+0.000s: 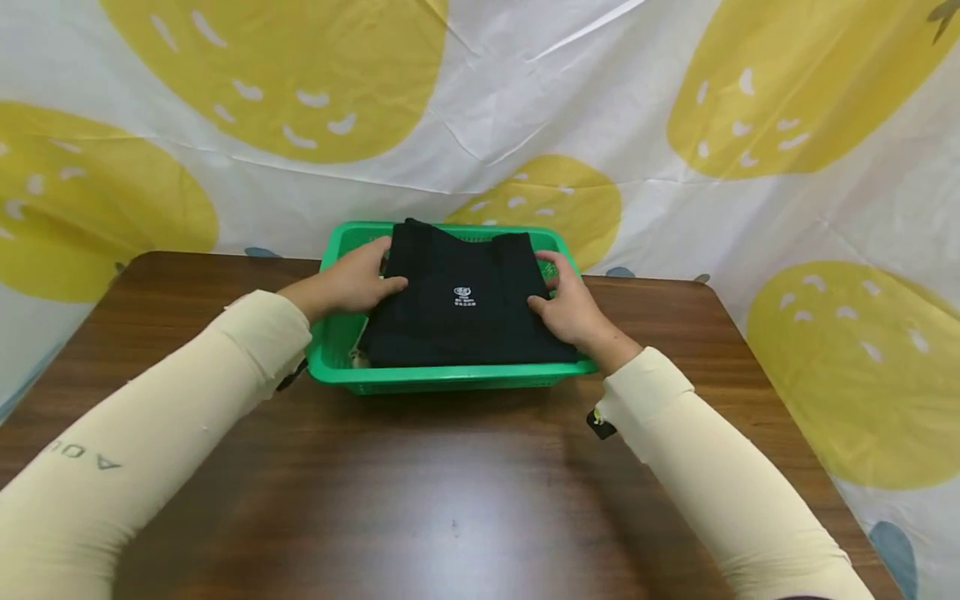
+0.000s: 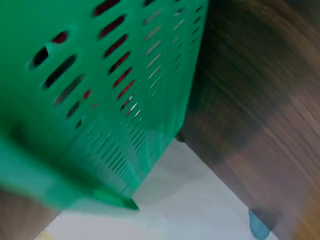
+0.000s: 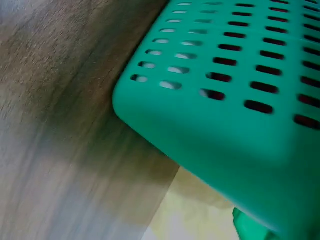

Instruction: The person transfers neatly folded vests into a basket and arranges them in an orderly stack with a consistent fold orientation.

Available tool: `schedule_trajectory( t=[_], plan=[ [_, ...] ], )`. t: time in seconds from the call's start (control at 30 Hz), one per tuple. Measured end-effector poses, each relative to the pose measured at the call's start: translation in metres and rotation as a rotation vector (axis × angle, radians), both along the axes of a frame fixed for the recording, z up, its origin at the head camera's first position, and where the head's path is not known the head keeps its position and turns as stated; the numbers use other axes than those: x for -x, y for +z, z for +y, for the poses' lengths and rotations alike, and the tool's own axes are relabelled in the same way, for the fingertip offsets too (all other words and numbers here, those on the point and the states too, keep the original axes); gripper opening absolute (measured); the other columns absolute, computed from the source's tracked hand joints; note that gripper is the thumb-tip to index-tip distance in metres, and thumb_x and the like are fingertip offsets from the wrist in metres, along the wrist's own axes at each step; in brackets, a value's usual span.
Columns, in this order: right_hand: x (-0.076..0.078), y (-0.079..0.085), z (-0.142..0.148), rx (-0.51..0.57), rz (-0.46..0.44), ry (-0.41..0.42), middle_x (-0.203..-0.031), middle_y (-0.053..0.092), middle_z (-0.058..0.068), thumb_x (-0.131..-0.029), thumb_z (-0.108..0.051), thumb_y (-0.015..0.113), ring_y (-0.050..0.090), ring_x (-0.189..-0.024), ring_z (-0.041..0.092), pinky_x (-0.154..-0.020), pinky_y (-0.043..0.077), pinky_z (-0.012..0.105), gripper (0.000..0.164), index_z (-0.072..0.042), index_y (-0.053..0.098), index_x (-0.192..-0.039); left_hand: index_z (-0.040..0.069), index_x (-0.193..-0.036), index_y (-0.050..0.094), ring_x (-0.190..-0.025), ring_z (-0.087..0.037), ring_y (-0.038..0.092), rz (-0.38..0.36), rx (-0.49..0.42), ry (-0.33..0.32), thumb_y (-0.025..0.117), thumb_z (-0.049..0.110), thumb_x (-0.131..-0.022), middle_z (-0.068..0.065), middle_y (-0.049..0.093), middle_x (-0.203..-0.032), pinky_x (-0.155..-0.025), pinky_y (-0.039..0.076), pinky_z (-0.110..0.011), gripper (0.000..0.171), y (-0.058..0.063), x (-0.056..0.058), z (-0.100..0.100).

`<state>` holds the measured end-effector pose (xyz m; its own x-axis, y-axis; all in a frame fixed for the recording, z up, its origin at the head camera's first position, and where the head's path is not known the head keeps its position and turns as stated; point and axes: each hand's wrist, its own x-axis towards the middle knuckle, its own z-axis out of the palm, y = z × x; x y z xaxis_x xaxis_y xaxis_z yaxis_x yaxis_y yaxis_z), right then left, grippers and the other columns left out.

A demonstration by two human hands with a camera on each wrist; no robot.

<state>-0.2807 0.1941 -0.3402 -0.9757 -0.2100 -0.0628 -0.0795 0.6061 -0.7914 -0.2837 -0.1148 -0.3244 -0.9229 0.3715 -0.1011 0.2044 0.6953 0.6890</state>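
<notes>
A folded black garment (image 1: 468, 333) with a small white print lies in the top of a green plastic basket (image 1: 465, 375) in the head view. At its left edge my left hand (image 1: 352, 279) grips the cloth, thumb on top and the other fingers partly hidden. The right edge is held by my right hand (image 1: 567, 307), its thumb also on the cloth. Neither hand shows in the wrist views. There, the slotted basket wall (image 2: 145, 75) fills much of the left wrist view, and the basket's corner (image 3: 200, 125) fills much of the right one.
The basket stands near the back of a brown wooden table (image 1: 450, 500). Behind the table hangs a white cloth with yellow fruit shapes (image 1: 495, 108). Something pale (image 1: 358, 357) shows under the garment at the basket's left. Red and white bits show through the slots.
</notes>
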Motion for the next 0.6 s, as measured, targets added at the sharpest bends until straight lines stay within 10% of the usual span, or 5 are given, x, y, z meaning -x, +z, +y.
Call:
schedule_trajectory(
  t=[0.2,0.6],
  plan=[
    [-0.004,-0.011,-0.010,-0.194,0.160,0.057,-0.132,0.054,0.025,-0.097,-0.003,0.057,0.060,-0.106,0.038,-0.091,0.049,0.049,0.069,-0.015,0.024,-0.157,-0.002,-0.153,0.023,-0.130,-0.041,0.051,0.015,0.122,0.023,0.055,0.018,-0.103,-0.027,0.049,-0.141,-0.106,0.043,-0.054,0.063,-0.012,-0.006,0.002],
    [-0.014,-0.014,-0.013,-0.535,0.201,0.175,-0.153,0.033,0.029,-0.093,-0.003,0.052,0.036,-0.144,0.040,-0.112,0.039,0.049,0.039,-0.006,0.062,-0.131,-0.003,-0.157,0.010,-0.133,-0.044,0.050,0.025,0.261,-0.006,0.059,0.016,-0.100,-0.031,0.043,-0.149,-0.107,0.044,-0.054,0.078,-0.019,-0.017,0.013]
  ],
)
